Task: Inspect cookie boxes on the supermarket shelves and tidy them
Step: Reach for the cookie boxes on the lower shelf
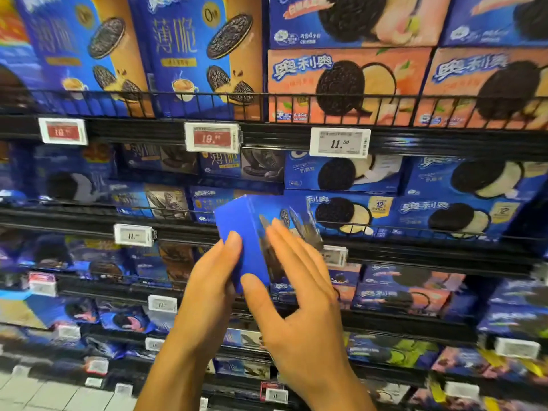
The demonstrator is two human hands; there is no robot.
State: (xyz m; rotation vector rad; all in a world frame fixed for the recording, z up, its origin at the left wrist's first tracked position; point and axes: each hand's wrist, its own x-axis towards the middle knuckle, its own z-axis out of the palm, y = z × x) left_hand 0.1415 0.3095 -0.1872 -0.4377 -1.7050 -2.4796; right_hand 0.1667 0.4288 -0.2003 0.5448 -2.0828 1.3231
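A blue cookie box (249, 229) is held out in front of the shelves, tilted, with its plain blue side toward me and its printed cookie face turned right. My left hand (207, 280) grips it from the left, thumb on the blue side. My right hand (299, 289) lies against the printed face with straight fingers, its thumb touching the box's lower edge. Behind them, rows of blue cookie boxes (353, 215) stand on the second shelf.
Black wire shelves (296, 137) carry price tags (339, 142). Tall blue and orange boxes (195, 54) and peach boxes (347, 84) fill the top shelf. Lower shelves hold more blurred cookie packs (394, 351). Pale floor tiles (44, 393) show at bottom left.
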